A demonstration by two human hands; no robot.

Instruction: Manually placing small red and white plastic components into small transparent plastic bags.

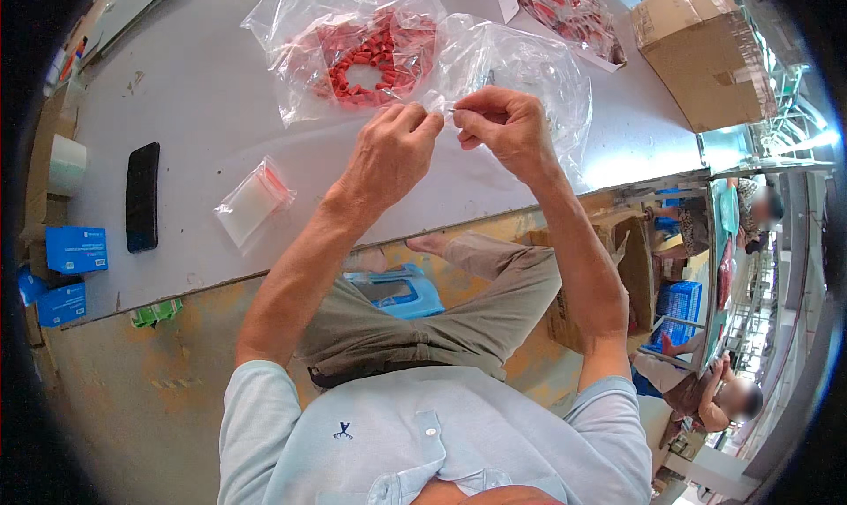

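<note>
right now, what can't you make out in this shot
All in the head view:
- left hand: what it pinches, hidden by its own fingers
- small thin item at the right hand: too small to identify
- clear bag beyond that hand: contents obscured by glare, crinkled plastic and the hand
- white tray: far end cut off by the top edge

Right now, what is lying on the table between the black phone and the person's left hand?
In the head view, a small clear plastic packet with a reddish edge lies between the black phone and the left hand, touching neither.
</note>
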